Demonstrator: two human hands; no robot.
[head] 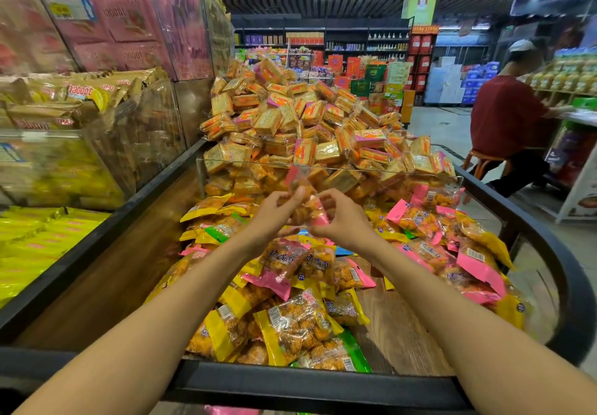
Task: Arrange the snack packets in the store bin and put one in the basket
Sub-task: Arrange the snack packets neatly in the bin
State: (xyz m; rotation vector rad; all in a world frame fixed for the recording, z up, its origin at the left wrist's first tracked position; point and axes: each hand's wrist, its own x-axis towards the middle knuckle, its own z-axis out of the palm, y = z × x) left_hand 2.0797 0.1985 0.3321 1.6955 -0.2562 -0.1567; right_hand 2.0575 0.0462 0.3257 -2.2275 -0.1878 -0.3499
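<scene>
At the far left of the frame, clear boxes [97, 143] hold pink and yellow packs stacked up to the top edge. Right of them runs the store bin [310, 382], black-rimmed with a wooden floor, filling the lower middle. In its near half lies a loose heap of snack packets [290, 311] with yellow, pink and green ends. At the centre of the frame the left hand [274, 217] and the right hand [339, 220] meet above that heap, fingers curled, both pinching one pink-ended packet [310, 208] raised between them; it is blurred. Behind a clear divider [323, 166] in the upper middle rises a mound of square cracker packs [290, 117]. At the right edge a person in a red top [504, 117] sits on a stool beside shelves.
</scene>
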